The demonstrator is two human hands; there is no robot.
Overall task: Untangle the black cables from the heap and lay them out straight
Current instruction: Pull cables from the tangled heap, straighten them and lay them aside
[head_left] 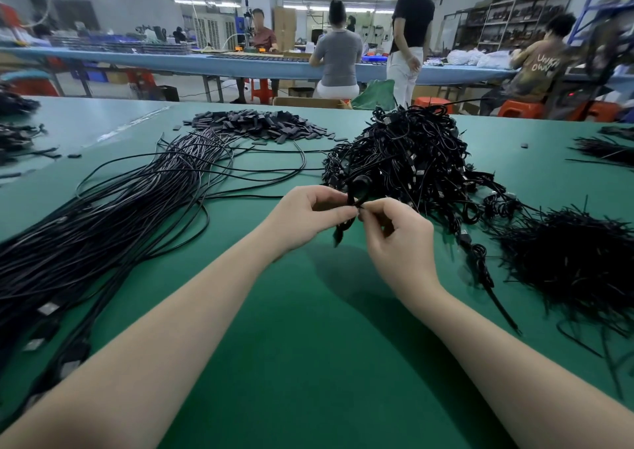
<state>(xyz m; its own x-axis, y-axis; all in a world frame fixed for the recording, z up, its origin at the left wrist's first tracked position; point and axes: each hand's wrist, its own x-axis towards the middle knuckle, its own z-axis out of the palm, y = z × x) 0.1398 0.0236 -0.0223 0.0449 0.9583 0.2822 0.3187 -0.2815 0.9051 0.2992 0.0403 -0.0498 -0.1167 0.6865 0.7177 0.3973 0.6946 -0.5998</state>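
Pinched between thumb and forefinger of the right hand (394,242): what looks like a thin black tie at the waist of a small coiled black rubber-sheathed cable (355,196), though too fine and dark to tell for certain. Curled round the same coil from the other side, the fingers (338,213) of the left hand (302,218), closed on it just below the loop, with a short tail and plug end hanging down between the two wrists. Held just above the smooth green desk (308,345), at the near edge of the tall tangled heap of black cables (404,160), touching or nearly touching its lowest strands. Best done, probably, by keeping the left grip firm on the coil so it cannot spring, working the tie loose with small turns of the right fingertips, not tugging, since a pull risks dragging neighbouring strands out of the heap. Once freed, likely run out through loosely closed fingers to take out the curl, then laid alongside the long sheaf of straightened black cables (113,225) on the left, plug ends together. To the right, a bristling pile of short thin black ties (576,260); beyond the sheaf, a mound of small flat dark rectangular pieces (260,124). Worth keeping the loosened tie clear of the sheaf.
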